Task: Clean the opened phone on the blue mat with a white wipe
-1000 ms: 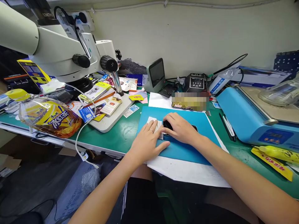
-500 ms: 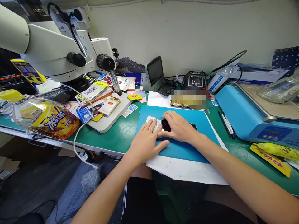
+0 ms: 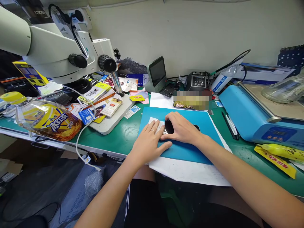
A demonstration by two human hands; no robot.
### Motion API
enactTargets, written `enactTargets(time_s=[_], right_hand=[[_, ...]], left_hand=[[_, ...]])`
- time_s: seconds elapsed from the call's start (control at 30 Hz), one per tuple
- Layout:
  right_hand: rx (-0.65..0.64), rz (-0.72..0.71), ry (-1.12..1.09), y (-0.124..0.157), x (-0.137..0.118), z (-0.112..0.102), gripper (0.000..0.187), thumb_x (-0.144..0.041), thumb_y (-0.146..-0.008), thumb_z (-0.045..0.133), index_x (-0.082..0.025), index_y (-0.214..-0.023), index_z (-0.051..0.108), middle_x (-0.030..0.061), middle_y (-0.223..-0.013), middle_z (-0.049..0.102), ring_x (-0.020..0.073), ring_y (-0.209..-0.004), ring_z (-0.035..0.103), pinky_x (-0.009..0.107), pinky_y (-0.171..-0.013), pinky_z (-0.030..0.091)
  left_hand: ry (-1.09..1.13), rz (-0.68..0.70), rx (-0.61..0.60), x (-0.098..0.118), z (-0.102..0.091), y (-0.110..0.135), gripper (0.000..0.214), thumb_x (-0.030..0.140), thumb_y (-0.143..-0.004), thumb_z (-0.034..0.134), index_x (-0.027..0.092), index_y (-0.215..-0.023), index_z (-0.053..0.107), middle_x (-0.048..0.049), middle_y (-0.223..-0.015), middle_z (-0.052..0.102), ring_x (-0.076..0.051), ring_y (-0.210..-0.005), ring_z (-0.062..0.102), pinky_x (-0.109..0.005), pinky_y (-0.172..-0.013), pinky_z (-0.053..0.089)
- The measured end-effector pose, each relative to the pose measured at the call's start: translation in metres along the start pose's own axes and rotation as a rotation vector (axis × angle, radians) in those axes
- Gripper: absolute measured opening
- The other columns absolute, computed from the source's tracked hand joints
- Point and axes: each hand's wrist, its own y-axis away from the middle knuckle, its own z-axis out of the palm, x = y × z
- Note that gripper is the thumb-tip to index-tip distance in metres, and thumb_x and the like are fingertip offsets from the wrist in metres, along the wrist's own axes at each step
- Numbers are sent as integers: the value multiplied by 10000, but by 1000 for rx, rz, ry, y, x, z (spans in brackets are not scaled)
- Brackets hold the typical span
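A black phone (image 3: 169, 126) lies on the blue mat (image 3: 185, 152) in the middle of the green bench. My right hand (image 3: 181, 128) rests over the phone, fingers curled around its left end. My left hand (image 3: 148, 143) lies flat, fingers stretched out, pressing a white wipe (image 3: 154, 121) beside the phone's left end. A ring sits on one left finger. Most of the phone is hidden under my right hand.
A large microscope (image 3: 54, 50) on a white base stands at the left, with a tea bottle (image 3: 45, 122) lying in front. A small screen device (image 3: 157, 73), a black station (image 3: 199, 81), a blue laminator (image 3: 256, 117), two pens (image 3: 230, 126) and yellow packets (image 3: 277, 156) surround the mat.
Both hands stay on the phone and wipe. My right hand's fingers have shifted slightly, uncovering more of the phone's left end; the view moved a little.
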Motion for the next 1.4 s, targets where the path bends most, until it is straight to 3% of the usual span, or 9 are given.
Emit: enactTargets(time_s=[0.27,0.4,0.53,0.67,0.77,0.9,1.03,1.17,1.4], right_hand=[[34,-23,-57,3,-2,0,552,-615,-835,636,-200,-1192,568,142,-1117,647,326,-1018,588,469,-841,505],[98,-56,-78,5,-4,-14,631,-611,-848,631,-202,-1323,561,163,-1194,623,344,-1114,582,517,-936,502],[264,16,-176,5,1,-48,643,-646,-819,658,-219,-1297,607,156,-1249,600,339,-1179,577,512,-1022,479],[470,108,-474,9,21,-68,735,-709,-768,671,-243,-1323,549,129,-1313,594,308,-1253,576,461,-1067,486],[476,190,-574,24,44,-65,801,-747,-747,658,-255,-1356,492,127,-1379,580,315,-1316,544,474,-1086,476],[353,349,-254,61,68,-50,760,-731,-800,607,-203,-1341,539,181,-1381,578,382,-1306,530,581,-1093,429],[303,382,-46,91,73,-40,711,-657,-896,520,-159,-1403,503,213,-1450,524,404,-1379,436,631,-1118,365],[323,343,-55,98,67,-35,600,-585,-935,501,-197,-1392,518,171,-1434,550,370,-1374,445,606,-1122,370],[364,352,-151,97,66,-34,560,-587,-941,485,-201,-1341,556,157,-1368,599,353,-1312,500,568,-1091,406]], left_hand=[[19,20,55,-3,3,1,674,598,-989,458,172,-1510,419,-148,-1610,332,-329,-1513,245,-519,-1210,269],[25,11,59,-3,4,1,711,603,-991,446,164,-1542,348,-139,-1608,342,-313,-1516,244,-501,-1206,283],[8,17,68,-1,3,1,720,595,-1000,429,103,-1522,362,-168,-1594,358,-294,-1509,269,-476,-1220,271],[-11,29,107,-3,4,2,560,469,-1024,452,104,-1449,474,-165,-1543,445,-285,-1477,346,-465,-1212,307],[3,39,146,-5,6,3,389,310,-1043,420,153,-1366,571,-119,-1489,525,-263,-1424,436,-447,-1181,377],[52,51,212,-7,9,3,324,226,-1032,435,204,-1281,641,-79,-1424,591,-251,-1353,517,-439,-1132,448],[104,39,272,-9,10,1,249,233,-1003,516,237,-1148,718,-62,-1254,685,-257,-1189,617,-438,-1032,529],[121,-22,302,-13,2,-4,252,249,-1004,510,255,-1007,762,-56,-1149,718,-245,-1046,683,-426,-937,578],[148,0,494,1,-12,-18,287,315,-1029,495,232,-1181,722,-77,-1278,696,-244,-1149,670,-437,-1025,537]])
